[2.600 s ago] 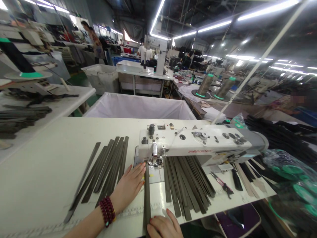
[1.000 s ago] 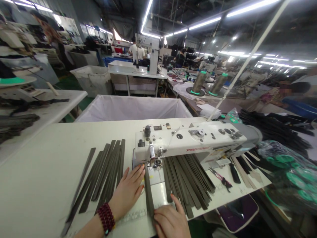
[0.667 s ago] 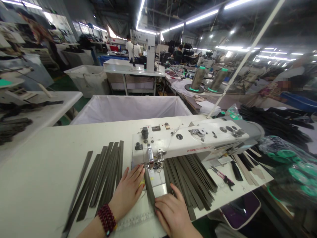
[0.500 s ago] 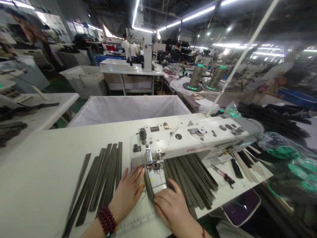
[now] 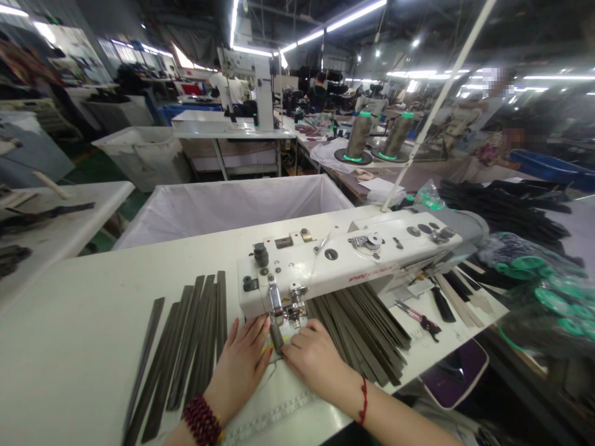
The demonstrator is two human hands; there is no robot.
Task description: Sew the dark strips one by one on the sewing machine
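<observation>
An olive-grey fabric strip (image 5: 276,338) lies under the presser foot of a white sewing machine (image 5: 339,266). My left hand (image 5: 240,370) rests flat to the left of the strip, fingers stretched toward the needle area, fingertips by its edge. With fingers bent and pressed together, my right hand (image 5: 316,358) grips the near end of the strip, close to the foot. A row of similar strips (image 5: 186,347) lies left of my left hand. Under the machine arm, right of the needle, a fanned pile of strips (image 5: 360,331) spreads toward the table edge.
Red-handled snips (image 5: 422,319) and a black-handled tool (image 5: 442,303) lie at the right. A measuring scale (image 5: 274,414) runs along the table front. Behind stands a white cloth-lined bin (image 5: 232,204). Two thread cones (image 5: 357,137) stand beyond the machine. Other people work farther back.
My right hand has moved forward toward the presser foot, with the strip's near end now closer to it. My left hand stays about in place. The view has shifted slightly.
</observation>
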